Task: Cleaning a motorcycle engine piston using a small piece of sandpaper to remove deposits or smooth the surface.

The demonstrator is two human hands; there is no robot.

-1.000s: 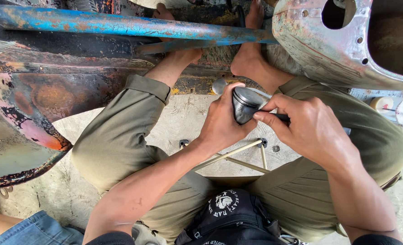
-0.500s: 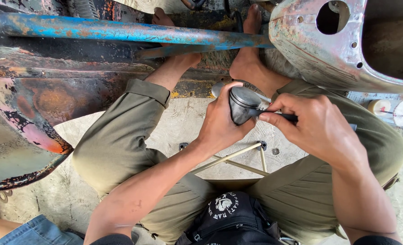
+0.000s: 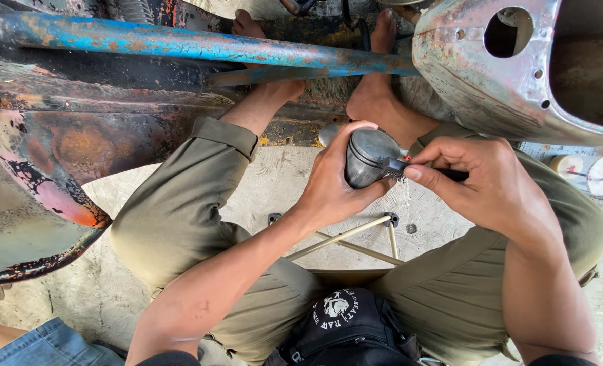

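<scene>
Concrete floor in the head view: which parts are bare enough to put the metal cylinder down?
Bare concrete floor lies between the knees, bordered by the rusty frame and the stool legs. Crowded above: blue bar, feet, and both hands, left hand and right hand, around the metal cylinder.

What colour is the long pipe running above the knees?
Blue with rust patches, the pipe shows best in the head view.

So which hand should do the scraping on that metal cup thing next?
The right hand, probably. It already pinches the small dark tool, tip against the grey metal cylinder. The left hand is wrapped around the cylinder, holding it.
</scene>
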